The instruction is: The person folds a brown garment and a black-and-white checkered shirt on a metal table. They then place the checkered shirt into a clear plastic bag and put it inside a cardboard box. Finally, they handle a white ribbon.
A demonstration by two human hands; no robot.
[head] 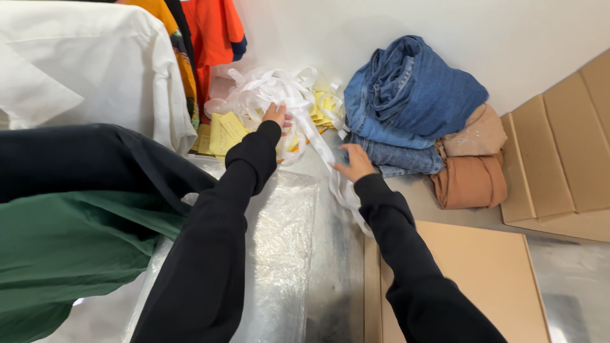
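The left hand (275, 115) sinks its fingers, curled, into the tangled heap of white plastic strips (273, 92) at the table's (330, 267) far edge, while one strip trails near-right under the spread right hand (354, 164).

There are two hands, the left hand (275, 115) and the right hand (354, 163). There is one heap of white strips (273, 89) and one bunch of yellow tags (223, 131). Two blue jeans (413, 89) sit in a pile. Two brown clothes (473, 178) lie beside them. One flat cardboard sheet (483, 273) lies near.
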